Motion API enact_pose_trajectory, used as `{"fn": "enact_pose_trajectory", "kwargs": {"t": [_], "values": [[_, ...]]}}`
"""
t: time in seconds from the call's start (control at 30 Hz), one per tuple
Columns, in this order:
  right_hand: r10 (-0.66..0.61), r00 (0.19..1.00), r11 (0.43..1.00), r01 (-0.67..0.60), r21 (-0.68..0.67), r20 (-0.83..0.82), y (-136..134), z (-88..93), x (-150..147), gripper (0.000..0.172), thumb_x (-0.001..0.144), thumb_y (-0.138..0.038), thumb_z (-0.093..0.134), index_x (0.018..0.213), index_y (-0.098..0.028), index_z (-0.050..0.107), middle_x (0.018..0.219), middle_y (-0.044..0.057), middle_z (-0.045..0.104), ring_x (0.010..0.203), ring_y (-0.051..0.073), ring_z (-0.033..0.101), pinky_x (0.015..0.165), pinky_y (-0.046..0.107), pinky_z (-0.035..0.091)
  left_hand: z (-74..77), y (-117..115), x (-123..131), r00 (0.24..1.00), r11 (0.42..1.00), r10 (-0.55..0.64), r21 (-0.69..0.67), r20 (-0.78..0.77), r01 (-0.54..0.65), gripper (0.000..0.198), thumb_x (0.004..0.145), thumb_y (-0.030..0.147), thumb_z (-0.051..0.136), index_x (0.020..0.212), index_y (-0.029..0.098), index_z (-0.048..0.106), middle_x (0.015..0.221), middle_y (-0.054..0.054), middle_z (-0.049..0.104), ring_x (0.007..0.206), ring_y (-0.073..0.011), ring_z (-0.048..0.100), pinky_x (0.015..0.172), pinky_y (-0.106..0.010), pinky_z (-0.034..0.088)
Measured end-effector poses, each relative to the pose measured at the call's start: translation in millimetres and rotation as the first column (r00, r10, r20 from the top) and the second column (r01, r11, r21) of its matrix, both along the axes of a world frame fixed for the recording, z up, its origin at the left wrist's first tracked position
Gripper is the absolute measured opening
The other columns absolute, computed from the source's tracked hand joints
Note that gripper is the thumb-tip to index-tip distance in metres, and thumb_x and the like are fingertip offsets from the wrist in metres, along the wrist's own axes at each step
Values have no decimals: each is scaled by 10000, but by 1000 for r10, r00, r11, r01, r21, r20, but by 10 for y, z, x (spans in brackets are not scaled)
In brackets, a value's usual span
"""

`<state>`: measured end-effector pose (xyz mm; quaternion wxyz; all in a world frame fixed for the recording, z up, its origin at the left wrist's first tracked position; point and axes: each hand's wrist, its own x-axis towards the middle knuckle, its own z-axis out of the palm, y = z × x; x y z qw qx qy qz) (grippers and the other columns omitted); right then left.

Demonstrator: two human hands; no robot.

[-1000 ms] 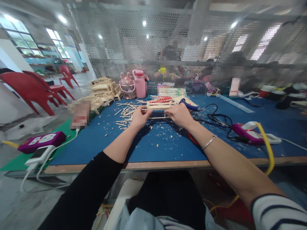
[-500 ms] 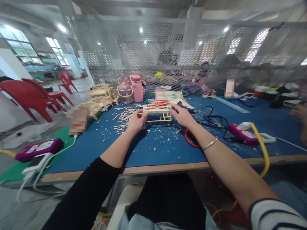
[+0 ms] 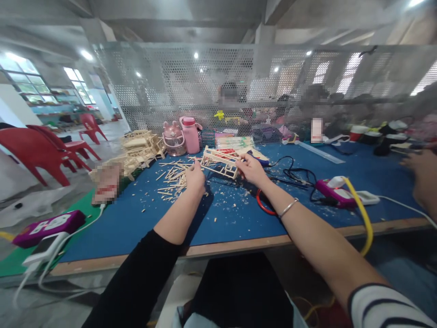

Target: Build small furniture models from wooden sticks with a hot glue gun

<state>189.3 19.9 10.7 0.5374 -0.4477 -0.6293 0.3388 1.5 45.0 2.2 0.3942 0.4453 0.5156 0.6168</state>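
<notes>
My right hand (image 3: pixel 251 169) grips one end of a small wooden stick frame (image 3: pixel 220 163), a light structure of thin bars. The frame tilts, its far left end higher than the end in my fingers. Just left of it, my left hand (image 3: pixel 195 177) is closed, thumb and fingers together, over the edge of a pile of loose wooden sticks (image 3: pixel 169 182). Whatever those left fingers hold is too small to make out. Behind the frame lie red-and-white packets (image 3: pixel 225 151) and a blue-handled tool (image 3: pixel 259 159).
Finished-looking stick models (image 3: pixel 139 146) are stacked at the back left, beside a pink bottle (image 3: pixel 191 136). Red-handled pliers or scissors (image 3: pixel 264 205) lie under my right forearm. Black cables (image 3: pixel 293 171) run to a purple power strip (image 3: pixel 336 193). A perforated screen (image 3: pixel 205 91) stands behind.
My left hand has come off the frame's left end and closed beside it. The frame, still in my right hand, has swung from level to tilted. The view has shifted slightly.
</notes>
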Motion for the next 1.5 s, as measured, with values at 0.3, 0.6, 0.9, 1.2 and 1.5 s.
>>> {"fn": "enact_pose_trajectory", "kwargs": {"t": [0.3, 0.6, 0.9, 1.2, 1.5], "values": [[33, 999, 999, -32, 11, -40, 7, -70, 92, 236, 763, -428, 543, 832, -220, 454, 471, -87, 486, 341, 66, 401, 334, 174, 297, 17, -221, 126, 925, 947, -230, -148, 304, 284, 236, 709, 351, 692, 741, 157, 561, 767, -25, 630, 590, -62, 523, 550, -191, 426], [49, 996, 999, -49, 9, -70, 22, -96, 130, 253, 766, -439, 553, 861, -225, 457, 492, -83, 495, 351, 70, 405, 342, 180, 296, -32, -248, 191, 864, 862, -469, -119, 183, 493, 383, 667, 481, 686, 878, 169, 618, 877, -57, 679, 790, -143, 602, 651, -242, 409], [69, 994, 997, -68, 21, -79, 13, -98, 112, 252, 774, -426, 557, 871, -218, 454, 483, -91, 470, 353, 63, 385, 346, 180, 290, 38, -250, 228, 783, 845, -436, -99, 443, 526, 199, 790, 283, 555, 955, 179, 594, 750, -29, 676, 686, -131, 613, 647, -248, 440], [48, 998, 998, -47, 38, -39, 6, -90, 124, 235, 784, -426, 545, 857, -221, 455, 486, -83, 479, 355, 70, 389, 347, 187, 289, 58, -253, 202, 761, 836, -446, -85, 471, 543, 150, 782, 252, 544, 895, 164, 590, 767, -42, 691, 678, -134, 618, 620, -243, 447], [25, 1000, 999, -24, 38, -14, -14, -76, 118, 228, 791, -416, 542, 872, -218, 464, 490, -82, 468, 365, 73, 384, 359, 195, 299, -27, -151, 198, 796, 831, -496, -77, 348, 552, 272, 680, 233, 659, 936, 181, 582, 772, -28, 691, 690, -133, 634, 616, -235, 436]]}}
